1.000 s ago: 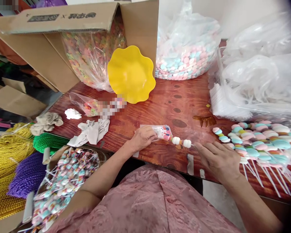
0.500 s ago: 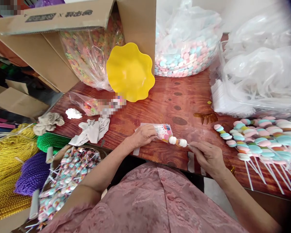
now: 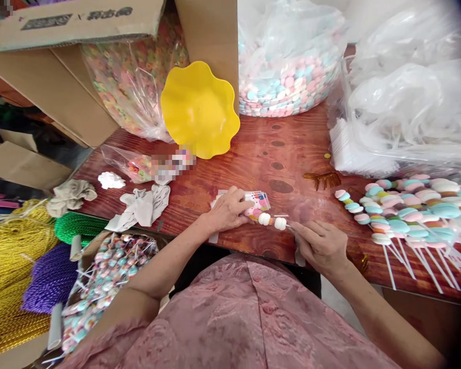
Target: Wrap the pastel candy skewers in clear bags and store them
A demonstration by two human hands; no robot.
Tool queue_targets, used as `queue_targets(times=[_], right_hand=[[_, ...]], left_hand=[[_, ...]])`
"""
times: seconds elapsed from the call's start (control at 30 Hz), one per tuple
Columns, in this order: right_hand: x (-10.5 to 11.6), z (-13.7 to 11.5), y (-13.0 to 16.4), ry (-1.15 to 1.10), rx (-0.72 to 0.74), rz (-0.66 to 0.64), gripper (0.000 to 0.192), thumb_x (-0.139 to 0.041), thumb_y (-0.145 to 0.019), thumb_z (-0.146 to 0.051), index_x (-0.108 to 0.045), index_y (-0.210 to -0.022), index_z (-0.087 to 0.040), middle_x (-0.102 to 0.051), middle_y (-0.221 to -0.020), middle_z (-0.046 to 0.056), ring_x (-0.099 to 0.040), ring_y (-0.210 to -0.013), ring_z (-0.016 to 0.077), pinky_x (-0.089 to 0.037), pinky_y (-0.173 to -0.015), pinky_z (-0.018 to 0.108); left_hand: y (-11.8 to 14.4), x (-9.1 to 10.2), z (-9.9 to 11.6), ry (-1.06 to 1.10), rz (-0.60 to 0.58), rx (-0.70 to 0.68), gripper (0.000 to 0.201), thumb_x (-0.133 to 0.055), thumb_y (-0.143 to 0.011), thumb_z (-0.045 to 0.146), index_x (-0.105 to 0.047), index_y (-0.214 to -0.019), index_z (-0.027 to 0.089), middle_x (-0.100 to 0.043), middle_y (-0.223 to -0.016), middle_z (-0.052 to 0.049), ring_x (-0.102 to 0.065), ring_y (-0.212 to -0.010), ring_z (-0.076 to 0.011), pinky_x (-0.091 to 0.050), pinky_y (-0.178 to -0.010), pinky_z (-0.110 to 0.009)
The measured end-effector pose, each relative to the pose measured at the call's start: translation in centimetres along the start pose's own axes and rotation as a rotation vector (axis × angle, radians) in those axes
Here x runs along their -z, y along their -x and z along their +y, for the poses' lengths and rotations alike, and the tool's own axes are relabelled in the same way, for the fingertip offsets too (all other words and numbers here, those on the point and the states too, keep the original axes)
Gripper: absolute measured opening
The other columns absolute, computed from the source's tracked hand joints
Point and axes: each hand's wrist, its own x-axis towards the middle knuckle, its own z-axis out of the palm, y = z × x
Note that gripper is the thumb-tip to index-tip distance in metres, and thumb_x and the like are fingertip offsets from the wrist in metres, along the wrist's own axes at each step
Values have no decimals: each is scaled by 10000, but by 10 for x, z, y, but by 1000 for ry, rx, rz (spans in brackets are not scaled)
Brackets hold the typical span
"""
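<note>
The person's left hand (image 3: 228,209) lies palm down near the front edge of the table (image 3: 253,164), fingers bent over a small stack of printed clear bags (image 3: 258,200); its fingertips are partly hidden, so one cannot tell whether it pinches a single bag or only presses on the stack, but the weight of the hand would seem enough to steady the slippery plastic. The right hand (image 3: 322,246) has thumb and fingers drawn together on the bare end of a stick, part of a candy skewer (image 3: 272,221) that lies between the two hands, its white sweets pointing toward the bags. Such a hold probably serves to leave the soft sweets untouched and free to be aimed; whether the far tip is inside a bag cannot be made out. To the right, a heap of loose skewers (image 3: 411,210) lies with many sticks toward the near edge, presumably so each can be taken by its stick. At the left, below the tabletop, a box holds a mass of sweets on sticks (image 3: 111,277), close beside the left arm. The yellow bowl (image 3: 200,110) stands tilted at the back, seemingly out of the way.
</note>
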Motion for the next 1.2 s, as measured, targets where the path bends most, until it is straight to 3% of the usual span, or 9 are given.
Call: queue_targets(times=[0.1, 0.17, 0.3, 0.47, 0.63, 0.73, 0.87, 1.0, 1.2], right_hand=[[3, -5, -3, 23, 50, 34, 243, -556, -890, -158, -734, -1047, -208, -692, -740, 18, -545, -631, 123, -375, -612, 281], [6, -7, -6, 70, 85, 76, 255, -568, -879, -157, -722, -1074, -212, -696, -735, 10, -524, -621, 123, -350, -601, 293], [14, -11, -12, 130, 100, 91, 251, -563, -885, -183, -718, -1068, -255, -696, -727, -7, -492, -603, 113, -308, -589, 311], [23, -13, -16, 65, 95, 101, 272, -568, -879, -168, -699, -1089, -281, -695, -758, -18, -490, -631, 107, -281, -590, 316], [25, -10, -22, 168, 179, 108, 219, -558, -881, -155, -691, -1039, -228, -671, -729, -6, -462, -632, 129, -286, -598, 315], [22, -8, -24, 205, 177, 32, 197, -531, -876, -123, -692, -954, -204, -618, -652, 2, -446, -615, 140, -274, -599, 317], [17, -7, -24, 158, 112, -90, 206, -504, -837, -69, -661, -797, -195, -572, -590, 5, -457, -580, 138, -247, -579, 306], [17, -7, -24, 112, 78, -172, 212, -484, -844, -67, -635, -771, -198, -594, -584, 5, -476, -550, 138, -220, -559, 305], [32, 4, -34, 183, 202, -136, 222, -469, -876, -70, -648, -865, -201, -590, -619, -6, -479, -602, 145, -258, -616, 311]], left_hand=[[-8, -1, 2, -101, 34, -58, 310, -606, -875, 476, -683, -915, 178, -602, -1141, -147, -491, -1053, -292, -407, -897, -438], [-11, -2, 2, -120, 15, -93, 242, -572, -895, 397, -652, -881, 170, -629, -1084, -139, -518, -1004, -275, -408, -870, -426], [-12, 0, 7, -139, -109, -102, 149, -529, -891, 280, -610, -884, 155, -630, -829, -98, -567, -778, -228, -418, -704, -351], [-11, 6, 21, -239, -192, -58, 129, -525, -900, 233, -614, -935, 147, -652, -820, -106, -612, -755, -231, -404, -636, -321], [-12, 5, 29, -86, -203, 19, 312, -657, -863, 451, -636, -965, 158, -683, -809, -75, -641, -772, -225, -404, -640, -297], [-12, 3, 29, 11, -179, 59, 438, -697, -804, 572, -645, -976, 172, -682, -785, -53, -647, -772, -222, -411, -656, -290], [-10, 2, 30, -46, -188, 44, 420, -720, -809, 518, -628, -1036, 177, -693, -858, -74, -655, -845, -239, -430, -708, -301], [-11, 2, 31, -89, -212, 13, 451, -707, -803, 555, -608, -1012, 168, -682, -863, -84, -645, -836, -241, -425, -706, -307], [-17, 8, 33, 57, -325, -23, 409, -757, -764, 526, -600, -891, 169, -659, -820, -43, -607, -754, -200, -382, -660, -282]])
